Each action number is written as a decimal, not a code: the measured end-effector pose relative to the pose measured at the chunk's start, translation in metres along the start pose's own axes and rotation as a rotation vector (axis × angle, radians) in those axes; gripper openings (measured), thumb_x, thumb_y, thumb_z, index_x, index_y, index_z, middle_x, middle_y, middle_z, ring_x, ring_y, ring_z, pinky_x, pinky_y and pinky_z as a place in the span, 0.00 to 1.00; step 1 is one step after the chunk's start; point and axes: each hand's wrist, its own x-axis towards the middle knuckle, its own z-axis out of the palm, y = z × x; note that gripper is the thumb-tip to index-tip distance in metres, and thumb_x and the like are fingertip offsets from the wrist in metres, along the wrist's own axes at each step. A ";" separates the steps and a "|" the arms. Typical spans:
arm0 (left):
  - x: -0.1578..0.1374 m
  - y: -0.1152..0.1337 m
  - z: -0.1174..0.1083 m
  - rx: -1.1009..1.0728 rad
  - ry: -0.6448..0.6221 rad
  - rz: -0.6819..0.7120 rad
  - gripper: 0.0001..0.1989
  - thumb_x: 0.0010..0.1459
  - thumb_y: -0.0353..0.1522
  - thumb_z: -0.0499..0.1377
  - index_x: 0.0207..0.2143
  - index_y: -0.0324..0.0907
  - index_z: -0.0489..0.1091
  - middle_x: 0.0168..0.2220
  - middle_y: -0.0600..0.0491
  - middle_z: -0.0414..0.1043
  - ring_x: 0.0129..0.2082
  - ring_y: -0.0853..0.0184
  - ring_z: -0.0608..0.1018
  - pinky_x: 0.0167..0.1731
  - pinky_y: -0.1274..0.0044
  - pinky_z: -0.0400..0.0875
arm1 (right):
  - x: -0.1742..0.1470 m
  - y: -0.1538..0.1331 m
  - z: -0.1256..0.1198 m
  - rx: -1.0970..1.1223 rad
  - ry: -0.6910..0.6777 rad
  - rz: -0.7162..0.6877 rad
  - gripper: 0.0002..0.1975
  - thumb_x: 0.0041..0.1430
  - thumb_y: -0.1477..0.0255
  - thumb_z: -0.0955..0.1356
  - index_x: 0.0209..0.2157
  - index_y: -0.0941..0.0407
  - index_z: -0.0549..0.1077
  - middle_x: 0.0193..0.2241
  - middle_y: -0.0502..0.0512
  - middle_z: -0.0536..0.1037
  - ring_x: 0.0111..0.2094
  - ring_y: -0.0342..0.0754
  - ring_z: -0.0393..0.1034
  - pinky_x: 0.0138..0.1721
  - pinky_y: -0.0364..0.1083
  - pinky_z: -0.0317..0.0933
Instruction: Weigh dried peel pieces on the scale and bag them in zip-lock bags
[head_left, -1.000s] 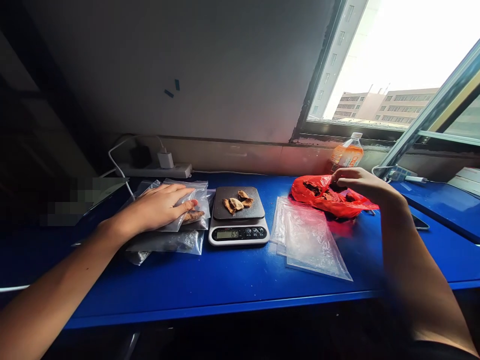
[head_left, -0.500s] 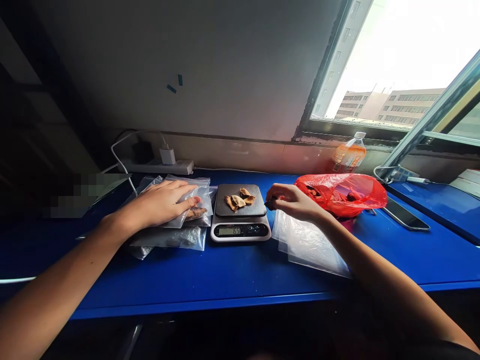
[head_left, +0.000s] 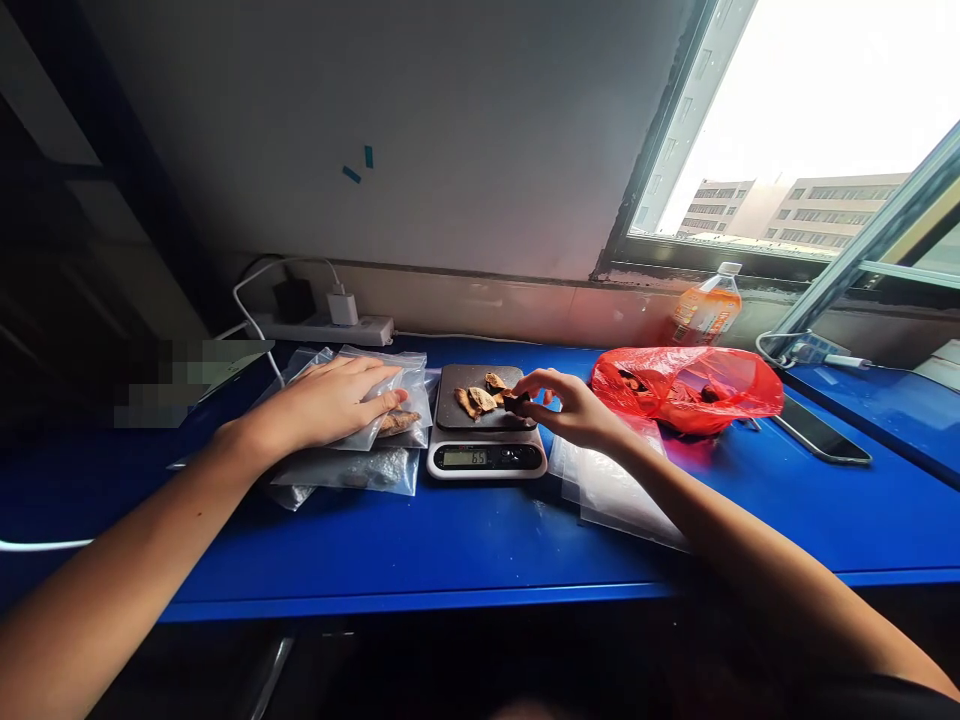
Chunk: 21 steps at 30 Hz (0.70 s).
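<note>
Above the scale [head_left: 487,460]: right hand [head_left: 577,408], forearm slanting from lower right, fingertips pinching a dark piece [head_left: 514,404] close to the dried slices [head_left: 478,400] on the pan; contact unclear.
Filled clear bags [head_left: 382,472]: left hand [head_left: 337,402] lies palm-down across them, fingers extended, grasp released.
Worktop [head_left: 480,560]: blue; flat clear bags [head_left: 616,485], red bag [head_left: 694,388] and phone [head_left: 825,432] at right.
Room: grey wall [head_left: 465,130], bright window [head_left: 825,90].
</note>
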 end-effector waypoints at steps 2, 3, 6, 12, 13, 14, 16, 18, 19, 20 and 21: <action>0.000 0.000 0.000 -0.009 0.004 0.001 0.33 0.67 0.49 0.40 0.64 0.42 0.64 0.66 0.44 0.63 0.65 0.50 0.63 0.62 0.59 0.55 | 0.000 0.000 0.003 -0.017 0.024 -0.001 0.08 0.56 0.70 0.70 0.39 0.52 0.76 0.39 0.53 0.80 0.40 0.49 0.73 0.43 0.49 0.65; 0.000 0.000 0.000 -0.012 0.005 0.003 0.33 0.67 0.49 0.40 0.64 0.42 0.63 0.66 0.44 0.63 0.65 0.50 0.63 0.62 0.59 0.55 | 0.001 0.000 0.004 -0.027 0.035 -0.002 0.08 0.56 0.71 0.70 0.40 0.52 0.76 0.39 0.53 0.80 0.40 0.48 0.73 0.43 0.49 0.64; 0.000 0.000 -0.001 -0.008 -0.005 -0.002 0.33 0.67 0.49 0.40 0.64 0.42 0.63 0.66 0.44 0.63 0.65 0.50 0.63 0.62 0.59 0.56 | 0.002 0.002 0.007 -0.064 0.072 -0.020 0.08 0.55 0.73 0.70 0.39 0.53 0.75 0.37 0.53 0.79 0.38 0.47 0.71 0.42 0.48 0.64; -0.002 0.004 -0.004 -0.002 -0.020 -0.003 0.32 0.67 0.48 0.40 0.66 0.42 0.61 0.67 0.44 0.61 0.65 0.51 0.63 0.63 0.59 0.55 | 0.001 0.003 0.010 -0.129 0.111 -0.055 0.04 0.57 0.73 0.70 0.36 0.54 0.75 0.34 0.53 0.78 0.35 0.45 0.71 0.38 0.46 0.65; -0.003 0.004 -0.005 -0.004 -0.021 -0.002 0.32 0.67 0.48 0.41 0.66 0.41 0.61 0.67 0.44 0.61 0.65 0.51 0.62 0.63 0.58 0.55 | 0.000 0.003 0.011 -0.139 0.115 -0.061 0.04 0.58 0.73 0.69 0.36 0.54 0.75 0.35 0.53 0.77 0.35 0.45 0.71 0.37 0.46 0.65; -0.003 0.004 -0.005 -0.005 -0.020 0.001 0.33 0.67 0.48 0.40 0.66 0.41 0.61 0.67 0.43 0.61 0.65 0.51 0.62 0.63 0.58 0.55 | 0.000 0.003 0.011 -0.151 0.125 -0.069 0.03 0.59 0.72 0.69 0.36 0.54 0.74 0.35 0.53 0.77 0.34 0.45 0.71 0.37 0.46 0.65; -0.003 0.004 -0.005 -0.004 -0.018 0.009 0.33 0.67 0.48 0.40 0.65 0.40 0.62 0.67 0.43 0.61 0.65 0.50 0.62 0.62 0.58 0.55 | -0.002 0.001 0.009 -0.176 0.156 -0.099 0.02 0.60 0.72 0.68 0.35 0.54 0.74 0.34 0.53 0.77 0.34 0.45 0.70 0.36 0.46 0.65; -0.003 0.003 -0.004 0.004 -0.015 0.008 0.34 0.67 0.48 0.40 0.65 0.40 0.62 0.67 0.43 0.62 0.65 0.50 0.63 0.62 0.59 0.56 | -0.003 0.000 0.006 -0.198 0.166 -0.135 0.02 0.60 0.73 0.68 0.35 0.55 0.73 0.33 0.54 0.76 0.34 0.46 0.70 0.37 0.46 0.65; -0.002 0.001 -0.003 0.011 -0.012 0.005 0.34 0.66 0.49 0.40 0.65 0.41 0.62 0.67 0.44 0.62 0.65 0.51 0.63 0.62 0.60 0.57 | -0.004 -0.001 0.004 -0.208 0.154 -0.150 0.02 0.59 0.74 0.67 0.35 0.55 0.73 0.33 0.54 0.76 0.35 0.46 0.71 0.38 0.47 0.65; -0.002 0.000 -0.002 0.018 -0.008 0.003 0.34 0.66 0.49 0.40 0.65 0.41 0.62 0.67 0.45 0.62 0.66 0.51 0.63 0.62 0.61 0.57 | -0.005 -0.002 0.002 -0.222 0.132 -0.160 0.02 0.59 0.74 0.67 0.35 0.55 0.73 0.33 0.55 0.76 0.36 0.47 0.71 0.39 0.47 0.66; -0.001 -0.001 0.000 0.023 -0.003 0.002 0.34 0.65 0.49 0.40 0.65 0.42 0.62 0.67 0.46 0.62 0.66 0.51 0.63 0.62 0.62 0.57 | -0.007 -0.003 0.001 -0.237 0.106 -0.169 0.03 0.59 0.74 0.68 0.35 0.55 0.73 0.34 0.55 0.76 0.37 0.48 0.71 0.39 0.48 0.66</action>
